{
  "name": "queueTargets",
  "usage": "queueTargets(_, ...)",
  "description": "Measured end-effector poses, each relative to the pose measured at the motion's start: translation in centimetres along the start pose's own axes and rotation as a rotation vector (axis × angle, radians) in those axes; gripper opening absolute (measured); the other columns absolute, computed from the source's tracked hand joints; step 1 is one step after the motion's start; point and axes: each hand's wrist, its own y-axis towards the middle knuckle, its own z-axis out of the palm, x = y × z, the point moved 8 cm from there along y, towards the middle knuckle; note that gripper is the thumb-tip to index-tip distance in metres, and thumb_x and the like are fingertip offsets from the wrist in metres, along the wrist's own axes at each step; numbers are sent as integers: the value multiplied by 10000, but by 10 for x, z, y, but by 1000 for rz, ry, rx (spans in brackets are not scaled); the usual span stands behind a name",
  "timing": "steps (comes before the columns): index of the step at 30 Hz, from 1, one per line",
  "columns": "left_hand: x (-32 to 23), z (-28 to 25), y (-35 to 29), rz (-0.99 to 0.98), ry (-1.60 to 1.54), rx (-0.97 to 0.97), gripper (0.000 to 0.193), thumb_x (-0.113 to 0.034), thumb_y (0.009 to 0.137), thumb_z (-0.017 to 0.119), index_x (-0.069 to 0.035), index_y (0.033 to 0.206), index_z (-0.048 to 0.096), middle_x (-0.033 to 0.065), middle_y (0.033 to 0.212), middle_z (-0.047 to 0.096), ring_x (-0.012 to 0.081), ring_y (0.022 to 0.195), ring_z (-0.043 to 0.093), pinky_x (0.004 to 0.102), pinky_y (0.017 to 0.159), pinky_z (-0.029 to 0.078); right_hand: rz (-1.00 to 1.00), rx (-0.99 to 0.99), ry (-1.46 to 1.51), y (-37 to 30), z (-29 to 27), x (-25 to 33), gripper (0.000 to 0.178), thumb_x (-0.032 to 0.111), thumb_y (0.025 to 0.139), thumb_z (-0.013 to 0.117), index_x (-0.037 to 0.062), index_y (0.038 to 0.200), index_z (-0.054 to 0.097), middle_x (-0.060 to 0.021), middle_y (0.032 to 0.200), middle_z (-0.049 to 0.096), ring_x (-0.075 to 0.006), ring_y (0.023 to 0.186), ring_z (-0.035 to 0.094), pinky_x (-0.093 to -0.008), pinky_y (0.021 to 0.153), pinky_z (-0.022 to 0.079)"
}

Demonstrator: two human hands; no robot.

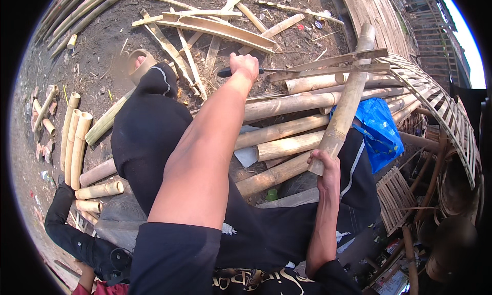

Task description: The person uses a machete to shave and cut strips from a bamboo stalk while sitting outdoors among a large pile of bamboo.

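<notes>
My left hand (244, 65) reaches far ahead, closed round the black handle of a long knife (279, 70). Its narrow blade points right, toward two split bamboo strips (328, 64); whether it touches them I cannot tell. My right hand (328, 167) grips the near end of a bamboo pole (344, 116). This pole slants up and away to the right, and its far part crosses the two strips. Beneath it lies a stack of cut bamboo poles (287, 106), between my legs in black trousers.
Split bamboo pieces (220, 31) litter the dirt ahead. A blue plastic bag (378, 131) lies right of the pole, near a slatted bamboo frame (441, 110). At left, short bamboo lengths (77, 146) lie beside another person's dark sleeve (64, 213). More poles (92, 11) lie far left.
</notes>
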Motion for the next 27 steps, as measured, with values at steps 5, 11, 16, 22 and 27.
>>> queueTargets(5,17,9,-2,-90,-26,81,243,-151,897,603,-160,1069,774,55,1155,745,234,1109,700,401,986,425,-593,-341,42,-50,-56,161,237,58,827,661,-30,1022,559,-106,912,584,-199,799,599,-335,758,506)
queueTargets(11,19,8,-5,-78,14,94,278,-190,840,669,-121,1090,767,104,1176,735,262,1135,693,391,961,501,-644,-420,-63,-18,-3,93,179,49,847,687,-22,962,569,-99,905,626,-177,831,629,-352,747,522)
queueTargets(16,19,45,3,-99,196,219,296,-229,881,664,-118,1140,754,73,1243,713,239,1172,676,415,969,494,498,147,-382,-5,28,-106,382,179,670,757,-89,939,706,-130,841,696,-201,724,652,-342,659,512)
queueTargets(22,55,126,-11,-165,62,281,294,-244,887,668,-154,1154,752,50,1285,695,239,1202,658,404,1054,424,429,181,-157,-52,33,-94,309,166,739,768,-52,952,714,-96,801,684,-181,689,651,-312,635,506)
queueTargets(27,49,115,0,-172,26,263,301,-196,853,694,-144,1143,753,89,1266,700,243,1186,667,416,1039,449,383,118,29,-60,24,-98,293,170,785,752,-45,962,660,-93,820,670,-174,675,654,-309,626,522)
